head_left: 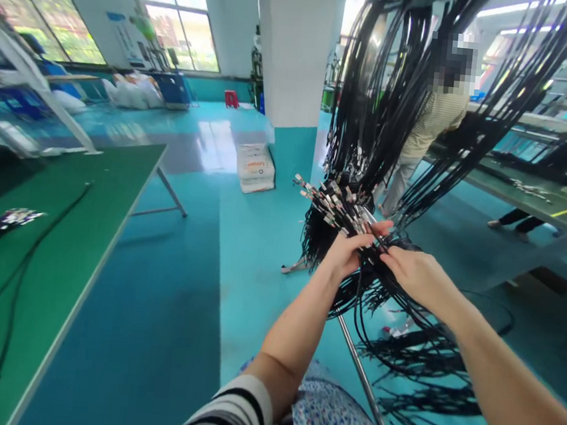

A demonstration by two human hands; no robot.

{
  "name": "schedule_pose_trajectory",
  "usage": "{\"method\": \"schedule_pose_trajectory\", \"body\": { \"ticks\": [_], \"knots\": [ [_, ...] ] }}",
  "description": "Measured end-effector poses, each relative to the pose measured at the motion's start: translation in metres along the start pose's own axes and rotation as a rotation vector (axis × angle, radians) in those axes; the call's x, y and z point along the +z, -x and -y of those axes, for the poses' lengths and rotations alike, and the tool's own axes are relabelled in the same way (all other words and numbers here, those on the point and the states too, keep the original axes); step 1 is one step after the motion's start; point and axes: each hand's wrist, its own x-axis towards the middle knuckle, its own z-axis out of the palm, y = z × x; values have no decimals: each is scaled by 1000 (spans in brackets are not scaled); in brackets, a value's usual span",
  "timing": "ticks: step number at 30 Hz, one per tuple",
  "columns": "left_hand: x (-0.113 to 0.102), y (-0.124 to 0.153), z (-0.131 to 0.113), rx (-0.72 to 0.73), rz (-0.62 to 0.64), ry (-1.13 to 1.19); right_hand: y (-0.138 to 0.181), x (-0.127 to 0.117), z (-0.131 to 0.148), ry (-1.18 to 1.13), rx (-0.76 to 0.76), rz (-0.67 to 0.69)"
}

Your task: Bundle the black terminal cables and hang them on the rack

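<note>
A thick bundle of black cables (351, 212) with silvery plug ends lies across my left hand (352, 251), whose fingers are wrapped round it. The plugs fan out to the upper left of that hand. Close beside it, my right hand (405, 268) pinches black cable at the right side of the bundle; its fingertips are partly hidden. More black cables (384, 108) hang from a rack above and behind my hands. Lower down, further cables (430, 360) hang or spread out below my right forearm.
At the left stands a green table (85, 233) with a loose black cable (17, 294) and a cable bundle on it. A pillar (298, 60) rises ahead, with stacked white sacks (256, 168) at its foot. A metal rack bar (361, 370) slants below my hands. Another person (430, 120) stands behind the hanging cables.
</note>
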Motion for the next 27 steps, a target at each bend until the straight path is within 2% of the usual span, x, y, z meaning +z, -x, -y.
{"method": "schedule_pose_trajectory", "body": {
  "ticks": [2, 3, 6, 9, 12, 15, 18, 20, 22, 24, 25, 27],
  "knots": [
    [1, 2, -3, -40, 54, -36, -7, 6, 4, -22, -35, -17],
    [1, 2, -3, -27, 40, -37, -9, 8, 6, -46, -54, -24],
    [3, -2, 3, 83, -108, -33, -15, 6, 3, -190, -34, -59],
    [4, -7, 12, 150, -272, 5, -8, 11, -11, -343, 29, -162],
    [7, -16, 15, 154, -416, 74, 31, 27, -18, -305, -32, -172],
    [23, -37, 13, 167, -455, 95, 88, 42, -6, -127, -7, -213],
    [64, -63, 12, 202, -388, 74, 126, 51, 0, -35, 108, -316],
    [106, -75, 14, 212, -296, 15, 128, 54, -18, -23, 290, -425],
    [156, -77, 18, 203, -159, -88, 117, 56, -56, -69, 533, -582],
    [204, -70, 24, 179, 41, -223, 103, 53, -101, -238, 675, -694],
    [225, -65, 26, 175, 153, -282, 96, 50, -121, -356, 663, -692],
    [259, -55, 29, 178, 346, -360, 87, 41, -151, -592, 579, -593]
  ]
}}
